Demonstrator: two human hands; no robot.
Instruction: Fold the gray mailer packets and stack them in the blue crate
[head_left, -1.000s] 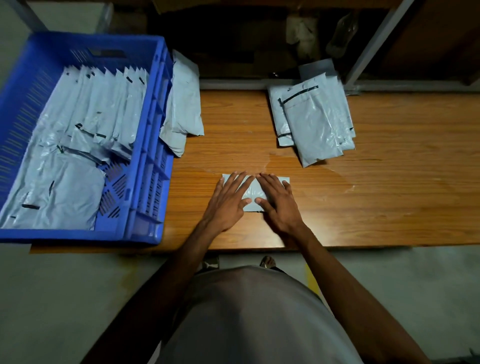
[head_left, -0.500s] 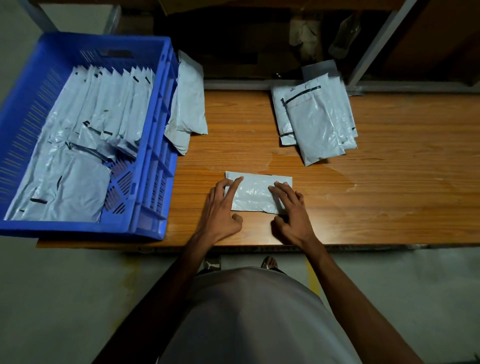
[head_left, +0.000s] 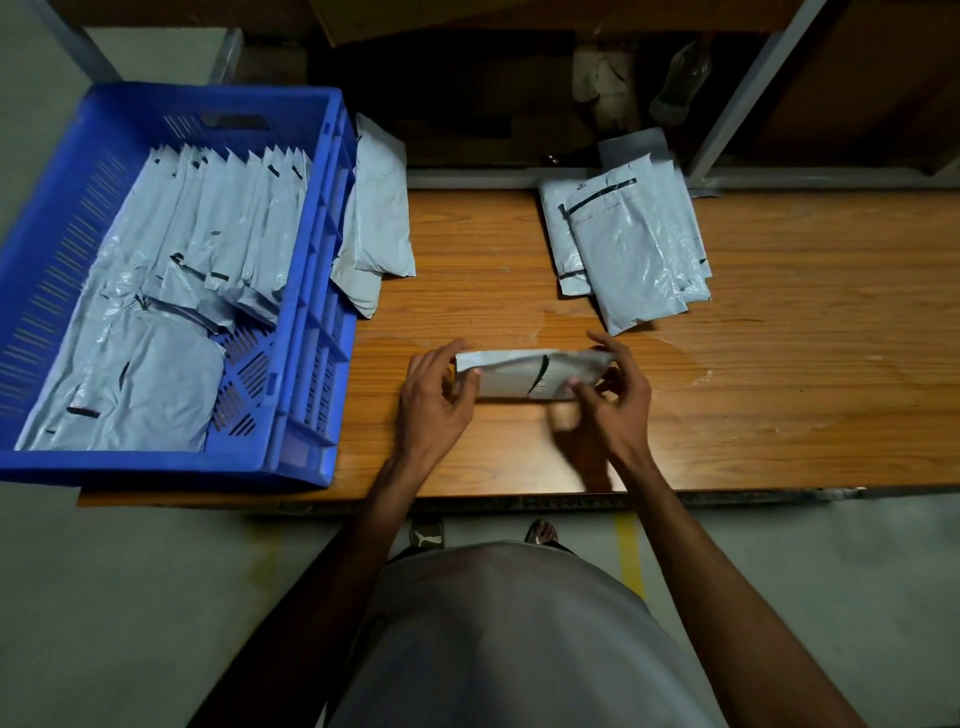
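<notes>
Both hands hold one folded gray plastic mailer packet (head_left: 524, 375) over the brown wooden tabletop (head_left: 779, 395).

The left hand (head_left: 434, 402) pinches the packet's left end between thumb and curled fingers; the right hand (head_left: 613, 400) grips the right end, fingers wrapped over its top edge — that hand is motion-blurred, so I cannot say how the lower fingers sit. The packet appears raised just off the wood. To the left, the blue perforated plastic crate (head_left: 311, 332) holds a row of folded gray packets (head_left: 228, 218) standing on edge, with more lying flat nearer the person. A loose gray packet bundle (head_left: 376, 218) leans against the crate's outer right wall. A pile of unfolded gray mailers (head_left: 631, 244) lies farther back on the tabletop — well apart from the hands.
</notes>
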